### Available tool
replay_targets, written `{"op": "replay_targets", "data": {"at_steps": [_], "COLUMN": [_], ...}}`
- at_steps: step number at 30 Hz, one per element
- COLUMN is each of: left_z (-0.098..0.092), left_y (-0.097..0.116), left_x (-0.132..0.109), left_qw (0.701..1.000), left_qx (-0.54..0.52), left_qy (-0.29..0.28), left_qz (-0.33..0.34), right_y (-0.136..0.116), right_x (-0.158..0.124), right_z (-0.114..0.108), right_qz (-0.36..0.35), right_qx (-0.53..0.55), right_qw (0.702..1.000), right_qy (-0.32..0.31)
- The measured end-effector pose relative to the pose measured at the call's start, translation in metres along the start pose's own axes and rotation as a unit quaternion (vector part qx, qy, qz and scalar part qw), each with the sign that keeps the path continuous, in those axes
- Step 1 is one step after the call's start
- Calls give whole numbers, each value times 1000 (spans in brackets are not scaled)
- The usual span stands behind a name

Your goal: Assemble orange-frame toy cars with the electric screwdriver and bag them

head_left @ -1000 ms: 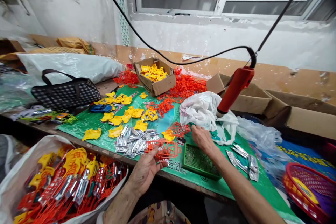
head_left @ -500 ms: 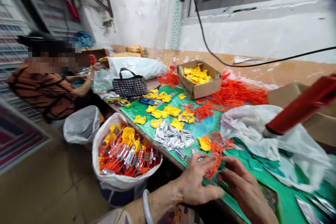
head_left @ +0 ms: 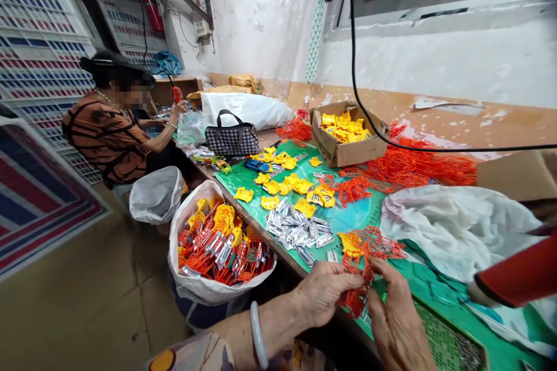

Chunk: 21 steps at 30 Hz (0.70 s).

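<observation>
My left hand (head_left: pixel 325 291) and my right hand (head_left: pixel 394 324) are both closed on one orange plastic lattice piece (head_left: pixel 360 284) at the near edge of the green mat (head_left: pixel 348 214). The left fingers pinch its left side, the right fingers grip its right side. A pile of silver parts (head_left: pixel 296 229) and scattered yellow parts (head_left: pixel 287 185) lie just beyond on the mat. More orange lattice pieces (head_left: pixel 383 246) lie right behind my hands.
A white bag (head_left: pixel 217 243) of finished orange, yellow and silver pieces stands on the floor at the left. A cardboard box (head_left: pixel 346 136) holds yellow parts. A red hanging tool (head_left: pixel 517 275) is at the right. Another person (head_left: pixel 113 127) works further along the bench.
The view swung left, bringing the other person and the floor bag into sight. My right hand came from the mat to join my left on the orange lattice piece.
</observation>
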<state>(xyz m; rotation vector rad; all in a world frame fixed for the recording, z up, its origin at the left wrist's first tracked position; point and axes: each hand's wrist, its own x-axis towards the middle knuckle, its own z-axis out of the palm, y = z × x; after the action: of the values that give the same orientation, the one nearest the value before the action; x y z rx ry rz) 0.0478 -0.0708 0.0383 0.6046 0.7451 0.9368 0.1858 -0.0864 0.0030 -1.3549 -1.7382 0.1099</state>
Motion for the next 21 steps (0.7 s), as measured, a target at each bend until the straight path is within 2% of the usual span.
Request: {"op": "replay_targets", "data": {"at_steps": [4, 7, 9, 14, 17, 21], "left_z": [-1, -6, -11, -20, -23, -24], "left_y": [-9, -15, -19, -23, -23, -21], "left_x": [3, 8, 10, 14, 17, 19], "left_qw": [994, 987, 983, 983, 983, 984], "left_qx": [-98, -144, -156, -137, -113, -89], "left_qy": [-10, -20, -30, -61, -71, -75], "left_qz": [-39, -67, -88, -110, -130, -139], "right_y": [8, 11, 13, 21, 20, 11], "right_x": [0, -1, -3, -10, -15, -23], "right_z": [14, 27, 32, 30, 28, 28], "right_qz": [-68, -89, -92, -119, -143, -123], "right_qx": [2, 6, -1, -48, -70, -100], "right_qw": [998, 994, 993, 992, 987, 986], "right_qy": [19, 63, 71, -8, -27, -45]}}
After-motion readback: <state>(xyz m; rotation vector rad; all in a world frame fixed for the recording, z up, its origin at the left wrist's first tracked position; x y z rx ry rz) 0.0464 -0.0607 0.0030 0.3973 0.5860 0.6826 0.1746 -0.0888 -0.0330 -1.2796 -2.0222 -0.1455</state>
